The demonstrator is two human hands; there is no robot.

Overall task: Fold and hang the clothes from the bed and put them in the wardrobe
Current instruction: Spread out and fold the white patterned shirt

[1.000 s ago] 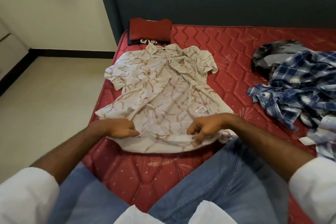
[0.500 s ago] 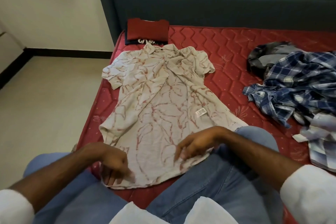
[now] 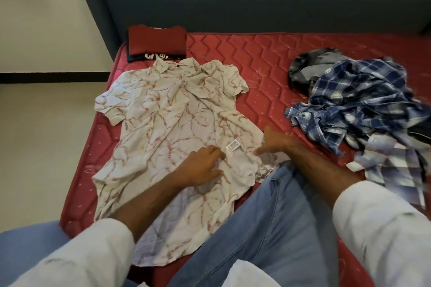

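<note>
A white shirt with a red pattern [image 3: 163, 133] is being spread flat on the red mattress [image 3: 268, 70], its collar pointing toward the headboard [image 3: 233, 2] and its hem hanging near the front edge of the bed. The left hand [image 3: 200, 165] is being laid on the lower middle of the shirt, fingers nearly straight and slightly spread, pressing on the cloth without gripping it. The right hand [image 3: 275, 142] is being held at the shirt's right edge, fingers straight and pointing left toward a small white label [image 3: 233, 146] sewn on the fabric, thumb raised; nothing is being held in it, and whether the fingertips are touching the cloth cannot be told because of blur. The label is lying between the two hands.

At the far left corner of the mattress, just beyond the collar, a folded red garment [image 3: 157, 41] is being kept on top of a dark folded one with white lettering [image 3: 156, 56]. On the right side of the mattress, well apart from the shirt, a crumpled heap of blue checked shirts [image 3: 356, 105] is lying, with a grey garment [image 3: 310, 65] at its far end. A knee in blue jeans [image 3: 279, 216] is being rested on the mattress beside the shirt's right hem. White sleeves [image 3: 377, 228] are covering both arms to the forearm. A pale floor [image 3: 42, 135] is being seen to the left of the bed.
</note>
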